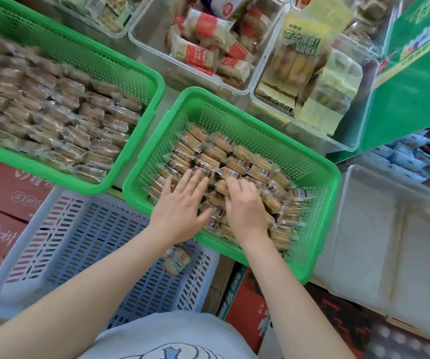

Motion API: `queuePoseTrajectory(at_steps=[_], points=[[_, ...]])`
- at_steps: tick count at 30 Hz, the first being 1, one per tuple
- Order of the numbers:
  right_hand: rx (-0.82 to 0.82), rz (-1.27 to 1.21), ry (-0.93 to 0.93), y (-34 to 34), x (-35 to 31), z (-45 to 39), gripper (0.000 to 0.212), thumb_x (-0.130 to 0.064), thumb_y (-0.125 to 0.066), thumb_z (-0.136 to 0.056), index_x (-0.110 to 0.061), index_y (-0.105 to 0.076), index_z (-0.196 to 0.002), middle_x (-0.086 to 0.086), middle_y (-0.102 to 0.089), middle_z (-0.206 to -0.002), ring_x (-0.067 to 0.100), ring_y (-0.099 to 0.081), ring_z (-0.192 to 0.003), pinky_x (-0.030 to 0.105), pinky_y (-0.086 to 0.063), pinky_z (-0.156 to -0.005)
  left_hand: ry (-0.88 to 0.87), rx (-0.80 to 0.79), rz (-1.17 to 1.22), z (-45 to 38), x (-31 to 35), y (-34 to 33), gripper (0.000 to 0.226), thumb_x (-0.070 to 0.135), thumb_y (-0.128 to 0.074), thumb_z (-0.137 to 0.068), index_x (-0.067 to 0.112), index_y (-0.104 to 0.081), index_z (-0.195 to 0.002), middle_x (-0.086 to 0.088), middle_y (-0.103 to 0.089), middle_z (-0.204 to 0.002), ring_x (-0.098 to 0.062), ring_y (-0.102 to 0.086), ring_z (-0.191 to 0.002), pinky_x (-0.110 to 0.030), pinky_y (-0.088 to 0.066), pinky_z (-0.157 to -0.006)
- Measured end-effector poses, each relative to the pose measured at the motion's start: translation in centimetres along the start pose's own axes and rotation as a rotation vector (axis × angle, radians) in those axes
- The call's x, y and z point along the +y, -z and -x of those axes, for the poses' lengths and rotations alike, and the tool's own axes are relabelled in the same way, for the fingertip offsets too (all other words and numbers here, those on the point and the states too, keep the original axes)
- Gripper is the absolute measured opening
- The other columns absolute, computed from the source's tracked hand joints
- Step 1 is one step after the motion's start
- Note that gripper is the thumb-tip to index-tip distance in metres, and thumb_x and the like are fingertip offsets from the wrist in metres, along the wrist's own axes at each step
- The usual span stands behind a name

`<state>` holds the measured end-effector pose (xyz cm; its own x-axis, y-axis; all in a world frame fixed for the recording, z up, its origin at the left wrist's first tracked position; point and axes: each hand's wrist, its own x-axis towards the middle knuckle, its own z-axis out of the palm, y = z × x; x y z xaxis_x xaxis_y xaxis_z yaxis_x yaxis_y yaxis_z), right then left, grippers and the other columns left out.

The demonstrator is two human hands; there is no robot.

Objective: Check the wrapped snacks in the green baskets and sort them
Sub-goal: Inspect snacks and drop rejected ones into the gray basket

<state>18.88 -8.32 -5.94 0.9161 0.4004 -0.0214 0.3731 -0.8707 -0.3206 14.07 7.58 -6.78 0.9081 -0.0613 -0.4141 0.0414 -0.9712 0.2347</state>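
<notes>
Here, two green baskets, two hands.

- Left green basket at ten o'clock: cut off by frame edge, snacks inside blurred.
- Right hand: fingertips buried among wrapped snacks.
- Blue basket at seven o'clock: partly hidden under forearm.
</notes>
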Motion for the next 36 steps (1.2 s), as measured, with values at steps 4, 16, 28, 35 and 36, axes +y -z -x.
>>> queuePoseTrajectory(at_steps=[4,16,28,35,36], points=[[-0.011,0.088,-0.035,-1.1,0.3,0.1,0.019,-0.006,-0.069,-0.087,-0.006,-0.070,-0.106,0.016,-0.063,-0.104,0.034,-0.058,-0.097,0.046,-0.054,-0.078,0.068,0.017,0.006,-0.1,0.3,0.0,0.081,0.068,-0.015,-0.099,0.023,0.007,-0.162,-0.002,0.011,-0.169,-0.024,0.014,-0.155,-0.055,0.003,-0.125],[-0.154,-0.036,-0.352,0.1,1.5,-3.9,0.036,-0.027,-0.062,-0.098,-0.004,-0.057,-0.125,0.010,-0.052,-0.127,0.025,-0.044,-0.124,0.035,-0.042,-0.100,-0.083,-0.034,-0.008,-0.7,0.9,-0.1,0.063,0.066,-0.013,-0.101,0.044,-0.001,-0.159,0.000,0.019,-0.166,-0.024,0.023,-0.153,-0.055,0.012,-0.123],[-0.352,-0.257,-0.566,2.4,1.2,-5.3,0.008,-0.022,-0.054,-0.101,-0.016,-0.058,-0.100,0.004,-0.051,-0.114,0.024,-0.053,-0.100,0.034,-0.039,-0.081,-0.096,-0.025,-0.013,-0.8,0.8,-0.2,0.061,0.065,-0.016,-0.101,0.046,-0.012,-0.159,-0.004,0.010,-0.169,-0.026,0.018,-0.155,-0.056,0.011,-0.123],[-0.192,-0.825,-0.606,8.1,-0.8,-2.4,0.009,-0.022,-0.062,-0.097,-0.015,-0.064,-0.092,0.000,-0.068,-0.094,0.016,-0.061,-0.084,0.031,-0.046,-0.074,-0.082,0.156,0.186,0.2,0.5,0.4,0.060,0.058,-0.033,-0.098,0.033,-0.042,-0.151,-0.003,-0.033,-0.163,-0.024,-0.021,-0.153,-0.051,-0.011,-0.125],[-0.179,-0.881,-0.606,8.9,-1.0,-1.7,0.010,-0.021,-0.061,-0.098,-0.015,-0.063,-0.091,0.004,-0.069,-0.095,0.018,-0.062,-0.085,0.033,-0.049,-0.077,-0.044,0.191,0.351,0.6,0.5,1.2,0.065,0.061,-0.036,-0.093,0.030,-0.046,-0.149,-0.002,-0.041,-0.157,-0.022,-0.030,-0.148,-0.050,-0.020,-0.124]])
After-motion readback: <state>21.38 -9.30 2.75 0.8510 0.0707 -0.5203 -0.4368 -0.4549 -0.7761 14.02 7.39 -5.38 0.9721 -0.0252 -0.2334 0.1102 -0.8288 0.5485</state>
